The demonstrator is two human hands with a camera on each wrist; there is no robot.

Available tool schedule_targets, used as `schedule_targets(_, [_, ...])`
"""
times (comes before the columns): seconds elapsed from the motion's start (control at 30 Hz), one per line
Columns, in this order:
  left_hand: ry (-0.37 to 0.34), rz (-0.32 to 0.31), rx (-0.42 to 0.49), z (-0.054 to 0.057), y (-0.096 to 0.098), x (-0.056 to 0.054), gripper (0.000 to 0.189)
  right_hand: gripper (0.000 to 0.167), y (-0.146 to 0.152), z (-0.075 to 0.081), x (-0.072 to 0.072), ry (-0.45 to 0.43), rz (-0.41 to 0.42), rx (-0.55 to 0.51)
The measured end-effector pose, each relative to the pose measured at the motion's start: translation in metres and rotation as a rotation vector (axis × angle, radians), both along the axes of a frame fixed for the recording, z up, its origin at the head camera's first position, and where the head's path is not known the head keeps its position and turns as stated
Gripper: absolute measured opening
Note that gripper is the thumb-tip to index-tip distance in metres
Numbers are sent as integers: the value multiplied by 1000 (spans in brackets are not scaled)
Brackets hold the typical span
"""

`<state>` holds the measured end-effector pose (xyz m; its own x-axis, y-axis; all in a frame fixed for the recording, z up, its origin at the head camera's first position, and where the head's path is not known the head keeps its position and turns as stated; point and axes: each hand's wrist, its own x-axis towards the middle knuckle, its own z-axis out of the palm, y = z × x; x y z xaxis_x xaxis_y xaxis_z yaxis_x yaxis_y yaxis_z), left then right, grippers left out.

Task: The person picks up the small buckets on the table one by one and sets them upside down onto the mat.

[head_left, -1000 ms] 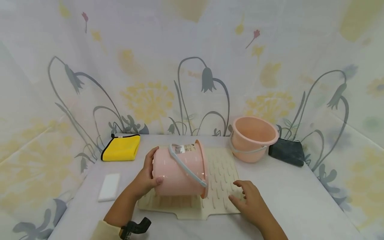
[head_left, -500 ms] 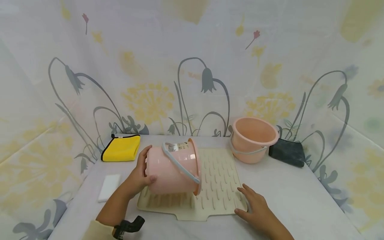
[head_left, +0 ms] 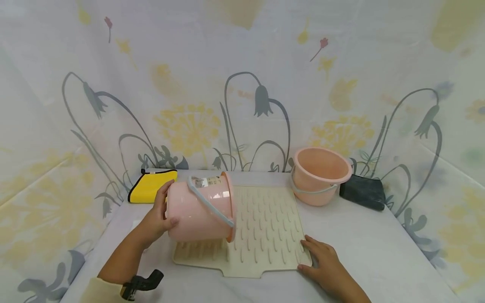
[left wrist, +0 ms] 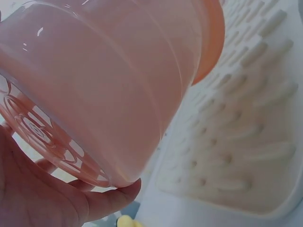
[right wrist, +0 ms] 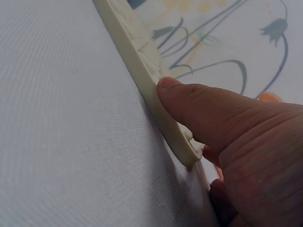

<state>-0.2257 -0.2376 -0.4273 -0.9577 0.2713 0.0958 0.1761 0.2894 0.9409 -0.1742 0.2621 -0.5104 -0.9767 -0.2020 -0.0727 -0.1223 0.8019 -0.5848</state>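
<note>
A pink plastic bucket [head_left: 200, 212] lies tilted on its side in the air over the left part of the beige dish drying mat [head_left: 265, 227]. My left hand [head_left: 151, 225] grips its base from the left, thumb on the near side. The left wrist view shows the slotted underside of the bucket [left wrist: 104, 85], with my fingers behind its rim. The grey handle [head_left: 210, 203] hangs across its side. At the mat's front right corner, my right hand [head_left: 323, 261] holds the edge. In the right wrist view, the thumb [right wrist: 189, 101] presses on the mat's rim [right wrist: 147, 90].
A second bucket [head_left: 318, 179], upright and peach-coloured, stands at the back right beside a dark pouch [head_left: 361, 192]. A folded yellow cloth [head_left: 147, 189] lies at the back left, partly behind my left hand. A patterned curtain [head_left: 242, 84] rises behind the table.
My left hand has carried the bucket leftward off the middle of the mat, now covering most of the white block. My right hand has come down onto the mat's corner.
</note>
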Motion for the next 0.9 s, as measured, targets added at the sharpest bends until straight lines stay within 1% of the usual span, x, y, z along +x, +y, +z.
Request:
schedule_targets(0.13, [26, 14, -16, 5, -11, 4, 108, 81, -1, 1, 1, -3, 5, 0])
schedule_targets(0.23, [40, 25, -26, 9, -18, 6, 108, 82, -1, 1, 0, -20, -3, 4])
schedule_targets(0.37, [59, 42, -46, 15, -26, 6, 107, 83, -1, 2, -2, -38, -14, 11])
schedule_targets(0.53, [91, 61, -71, 22, -35, 5, 106, 82, -1, 4, -1, -16, -3, 7])
schedule_targets(0.67, [100, 58, -100, 27, -41, 5, 105, 80, -1, 3, 0, 2, -5, -5])
schedule_targets(0.77, [108, 49, -145, 31, -47, 4, 105, 80, 0, 1, 0, 1, -12, -15])
schedule_targets(0.9, [121, 22, -190, 40, -52, 1, 106, 81, 0, 0, -1, 0, -23, -15])
